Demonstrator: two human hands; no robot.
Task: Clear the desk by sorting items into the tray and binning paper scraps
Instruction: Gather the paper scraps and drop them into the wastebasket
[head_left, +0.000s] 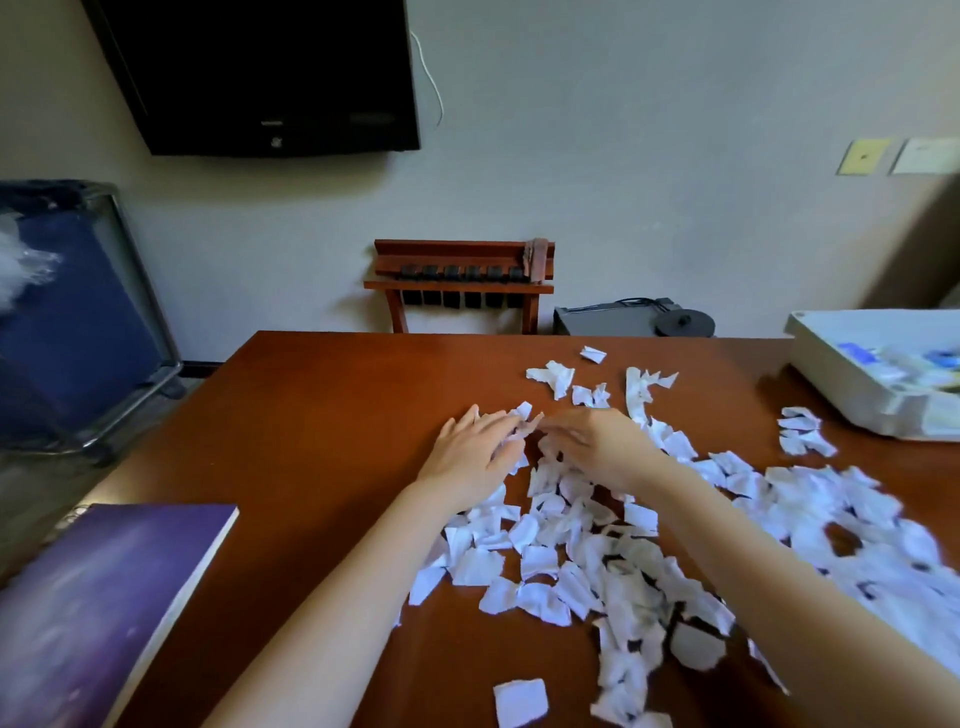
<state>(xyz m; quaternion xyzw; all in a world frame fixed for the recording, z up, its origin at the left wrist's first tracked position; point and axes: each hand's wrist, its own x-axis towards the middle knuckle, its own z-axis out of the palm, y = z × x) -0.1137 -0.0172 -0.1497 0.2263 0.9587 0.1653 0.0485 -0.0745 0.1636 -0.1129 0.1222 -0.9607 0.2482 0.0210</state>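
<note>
Many torn white paper scraps (582, 551) lie spread over the right half of the brown desk (322, 415). My left hand (475, 452) rests palm down at the pile's far left edge, fingers spread over a few scraps. My right hand (597, 444) is beside it, fingers curled down onto scraps, fingertips nearly touching the left hand's. Whether either hand grips paper is unclear. A white tray (831, 364) holding small blue and white items sits at the desk's far right. A bin with a dark blue liner (72, 322) stands on the floor to the left.
A purple book (98, 608) lies at the desk's near left corner. Beyond the desk stand a wooden rack (462, 283) and a black device (623, 317) against the wall, with a television (260, 73) mounted above.
</note>
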